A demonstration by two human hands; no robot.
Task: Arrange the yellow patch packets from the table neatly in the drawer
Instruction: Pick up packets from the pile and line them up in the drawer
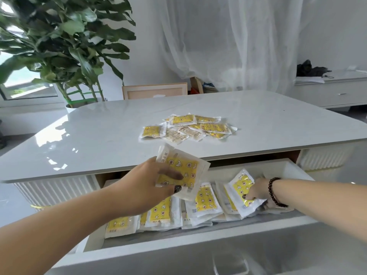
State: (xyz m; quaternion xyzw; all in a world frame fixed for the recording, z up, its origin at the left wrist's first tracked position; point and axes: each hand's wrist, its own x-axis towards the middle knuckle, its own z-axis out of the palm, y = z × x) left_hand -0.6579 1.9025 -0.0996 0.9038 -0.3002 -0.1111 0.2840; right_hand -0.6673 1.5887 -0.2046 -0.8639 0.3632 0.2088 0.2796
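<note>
- left hand [148, 183]: bare, no ring or watch visible
- left thumbnail [177, 188]: dark polish, faint speckle or glitter, glossy
- left forearm [65, 227]: bare all the way to the frame edge, no sleeve visible
- right hand [257, 192]: bare, one fingernail [244, 196] also dark-polished
- right wrist: bracelet [274, 192] of round dark beads, brown-black, single strand, sits snug
- right forearm [321, 190]: bare to the frame edge, no sleeve
- other nails hidden or too blurred to tell
</note>
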